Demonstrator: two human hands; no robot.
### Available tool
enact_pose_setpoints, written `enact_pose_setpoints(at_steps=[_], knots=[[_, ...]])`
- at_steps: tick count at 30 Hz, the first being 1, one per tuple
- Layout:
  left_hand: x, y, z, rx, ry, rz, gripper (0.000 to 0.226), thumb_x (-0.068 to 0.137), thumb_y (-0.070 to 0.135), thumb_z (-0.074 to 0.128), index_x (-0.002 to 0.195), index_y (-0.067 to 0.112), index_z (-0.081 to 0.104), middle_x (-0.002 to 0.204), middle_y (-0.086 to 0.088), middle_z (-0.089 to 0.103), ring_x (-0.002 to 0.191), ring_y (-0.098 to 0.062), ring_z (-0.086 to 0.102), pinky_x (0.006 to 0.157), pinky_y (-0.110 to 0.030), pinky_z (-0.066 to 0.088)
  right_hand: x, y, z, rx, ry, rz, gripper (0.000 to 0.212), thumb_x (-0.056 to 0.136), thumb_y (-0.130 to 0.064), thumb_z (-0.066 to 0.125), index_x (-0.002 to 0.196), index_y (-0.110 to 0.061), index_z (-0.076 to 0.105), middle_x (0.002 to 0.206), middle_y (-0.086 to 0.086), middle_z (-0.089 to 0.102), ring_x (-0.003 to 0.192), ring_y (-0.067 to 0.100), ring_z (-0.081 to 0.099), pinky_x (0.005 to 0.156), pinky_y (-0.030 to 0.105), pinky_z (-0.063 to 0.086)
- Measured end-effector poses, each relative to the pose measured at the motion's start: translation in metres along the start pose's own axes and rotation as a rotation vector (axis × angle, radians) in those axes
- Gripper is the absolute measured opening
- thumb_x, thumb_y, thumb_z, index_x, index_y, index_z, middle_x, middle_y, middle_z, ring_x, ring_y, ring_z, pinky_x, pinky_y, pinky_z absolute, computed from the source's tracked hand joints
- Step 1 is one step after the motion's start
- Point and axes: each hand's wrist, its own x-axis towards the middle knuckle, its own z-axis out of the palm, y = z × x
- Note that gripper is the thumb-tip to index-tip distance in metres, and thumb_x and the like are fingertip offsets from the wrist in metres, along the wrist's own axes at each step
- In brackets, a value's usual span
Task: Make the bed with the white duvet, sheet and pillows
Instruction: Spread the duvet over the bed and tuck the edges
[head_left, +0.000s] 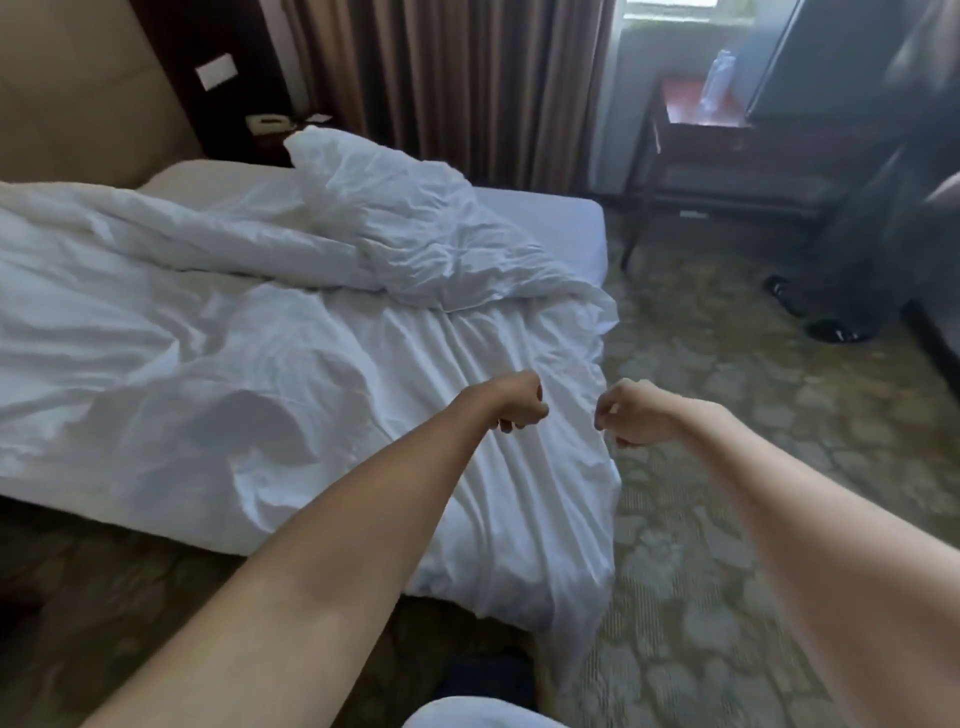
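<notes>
Both arms reach out over the foot corner of the bed. The left hand (519, 402) is curled into a fist above the white duvet (311, 364), and whether it pinches any cloth cannot be told. The right hand (631, 413) has its fingers hooked right at the duvet's hanging edge, and it is also unclear whether it has hold of the fabric. Held side by side like this, the hands look set to take that edge and pull the cover straight. Beyond the hands the duvet is bunched into a heap (395, 218), leaving a strip of sheet (550, 228) bare on the far side. No pillow can be told apart from the heap. Further off, past the left hand, stand a padded headboard (72, 88) and brown curtains (457, 78). To the right of the right hand lies patterned carpet (727, 467), with a dark wooden table (727, 140) by the window.
</notes>
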Motion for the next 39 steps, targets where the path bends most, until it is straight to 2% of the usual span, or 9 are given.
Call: enact_pose_setpoints(at_steps=[4,9,18,22,25,29,33,37,39], knots=[[0.02,0.008,0.016,0.003,-0.027,-0.051,0.019,0.093,0.015,0.048,0.082,0.003,0.056,0.069,-0.008,0.057,0.052,-0.021,0.053,0.051,-0.024,0.042,0.021,0.017,-0.003,-0.025,-0.079,-0.01,0.021,0.096,-0.015,0.048,0.096,-0.015,0.069,0.066,0.003,0.069,0.053,0.014,0.06,0.054,0.024,0.054],[0.045,0.012,0.029,-0.026,-0.003,-0.189,0.023,0.092,0.011,0.045,0.069,0.008,0.046,0.07,-0.008,0.055,0.051,-0.018,0.053,0.045,-0.023,0.038,0.069,0.02,-0.011,0.016,-0.123,-0.141,0.019,0.095,-0.016,0.049,0.095,-0.016,0.068,0.07,0.004,0.072,0.046,0.011,0.057,0.055,0.023,0.052],[0.132,0.05,0.025,-0.14,0.068,-0.356,0.014,0.093,0.012,0.047,0.086,0.003,0.054,0.076,-0.011,0.059,0.054,-0.019,0.055,0.043,-0.023,0.038,0.138,0.088,-0.08,-0.148,-0.213,-0.235,0.021,0.094,-0.012,0.048,0.095,-0.015,0.068,0.065,0.003,0.069,0.039,0.005,0.056,0.044,0.016,0.045],[0.162,0.093,-0.001,-0.153,0.068,-0.359,0.015,0.097,0.017,0.047,0.101,0.003,0.053,0.088,-0.012,0.061,0.056,-0.019,0.055,0.047,-0.025,0.04,0.15,0.124,-0.139,-0.161,-0.109,-0.23,0.021,0.093,-0.012,0.048,0.092,-0.017,0.068,0.059,0.001,0.067,0.044,0.009,0.058,0.054,0.022,0.051],[0.189,0.106,-0.037,-0.12,0.167,-0.367,0.015,0.096,0.017,0.047,0.087,0.005,0.048,0.083,-0.011,0.061,0.057,-0.02,0.057,0.05,-0.025,0.041,0.165,0.136,-0.173,-0.163,-0.082,-0.236,0.021,0.094,-0.012,0.048,0.093,-0.016,0.068,0.058,0.0,0.067,0.048,0.011,0.058,0.052,0.022,0.051],[0.225,0.118,-0.067,-0.116,0.3,-0.4,0.018,0.091,0.015,0.048,0.075,0.008,0.044,0.073,-0.007,0.054,0.059,-0.021,0.059,0.057,-0.026,0.044,0.208,0.139,-0.201,-0.058,-0.085,-0.291,0.016,0.095,-0.016,0.052,0.094,-0.015,0.067,0.065,0.004,0.072,0.058,0.018,0.062,0.07,0.036,0.059],[0.266,0.13,-0.074,-0.159,0.253,-0.428,0.017,0.09,0.015,0.049,0.074,0.009,0.047,0.076,-0.007,0.055,0.06,-0.022,0.061,0.054,-0.025,0.043,0.254,0.149,-0.216,-0.08,-0.153,-0.336,0.011,0.093,-0.019,0.057,0.092,-0.019,0.067,0.061,-0.003,0.071,0.049,0.01,0.06,0.058,0.027,0.056],[0.316,0.139,-0.097,-0.217,0.262,-0.519,0.019,0.09,0.015,0.047,0.096,0.0,0.057,0.078,-0.008,0.054,0.064,-0.023,0.06,0.063,-0.029,0.046,0.324,0.16,-0.253,-0.172,-0.208,-0.402,0.009,0.089,-0.017,0.06,0.089,-0.02,0.068,0.062,-0.002,0.071,0.041,0.003,0.057,0.05,0.019,0.046],[0.339,0.143,-0.113,-0.257,0.295,-0.567,0.015,0.09,0.014,0.047,0.081,0.003,0.052,0.075,-0.01,0.055,0.064,-0.024,0.061,0.06,-0.028,0.044,0.36,0.159,-0.277,-0.21,-0.23,-0.461,0.008,0.087,-0.016,0.061,0.089,-0.017,0.068,0.067,0.003,0.073,0.043,0.005,0.057,0.05,0.019,0.048]])
